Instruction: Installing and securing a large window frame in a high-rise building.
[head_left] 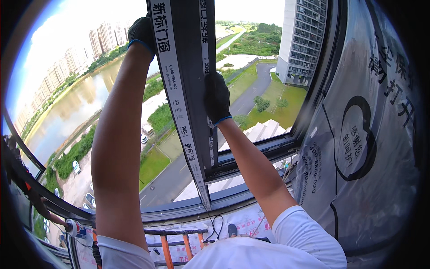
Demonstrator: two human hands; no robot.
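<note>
The long, dark-grey metal window upright (193,103), faced with white printed protective tape (182,130), stood directly before the person, between the two hands and against the outdoor view. The left hand (142,33), in a dark glove with a blue cuff, appeared to clasp its left edge near the top; its fingertips were hidden. The right hand (217,96), similarly gloved, was curled about the right-hand edge, lower down. The member was judged stiff and fairly heavy — liable to twist if held at one end only. Its taped faces were probably slick, so the edges offered the firmer purchase — best taken from opposite sides. Translucent plastic sheeting (358,201) hung at right.
</note>
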